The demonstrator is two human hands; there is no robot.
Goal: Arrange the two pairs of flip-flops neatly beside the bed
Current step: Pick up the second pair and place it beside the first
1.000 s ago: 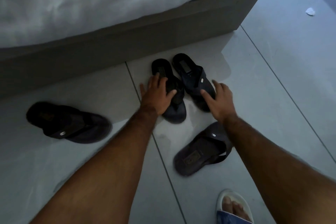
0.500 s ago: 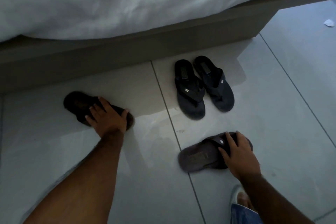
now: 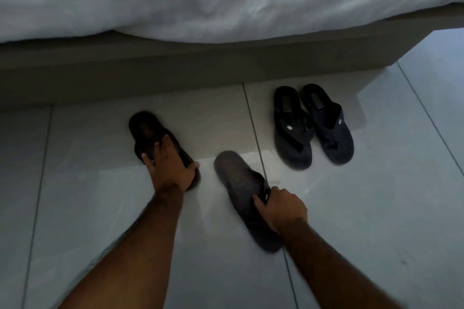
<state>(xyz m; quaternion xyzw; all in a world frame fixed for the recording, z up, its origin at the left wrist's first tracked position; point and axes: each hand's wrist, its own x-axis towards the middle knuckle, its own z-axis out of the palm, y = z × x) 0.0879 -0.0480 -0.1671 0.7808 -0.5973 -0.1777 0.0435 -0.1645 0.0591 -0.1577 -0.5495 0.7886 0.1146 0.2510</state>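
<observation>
A dark blue pair of flip-flops (image 3: 312, 125) lies side by side on the tiled floor, heels near the bed base (image 3: 175, 78). My left hand (image 3: 170, 168) grips a dark brown flip-flop (image 3: 145, 130) over its strap, left of a tile joint. My right hand (image 3: 281, 208) holds the strap of a second dark flip-flop (image 3: 238, 183), which lies tilted with its heel end toward the bed. The two held flip-flops are apart, with bare floor between them.
The bed carries a white duvet (image 3: 226, 0) that hangs over the grey base along the top of the view. Pale glossy floor tiles (image 3: 376, 208) spread to the right and toward me. The bed's corner (image 3: 391, 60) ends at the right.
Both hands have turned their flip-flops so the heels point toward the bed. The right-hand flip-flop swung from lying crosswise to nearly lengthwise. The blue pair stays put.
</observation>
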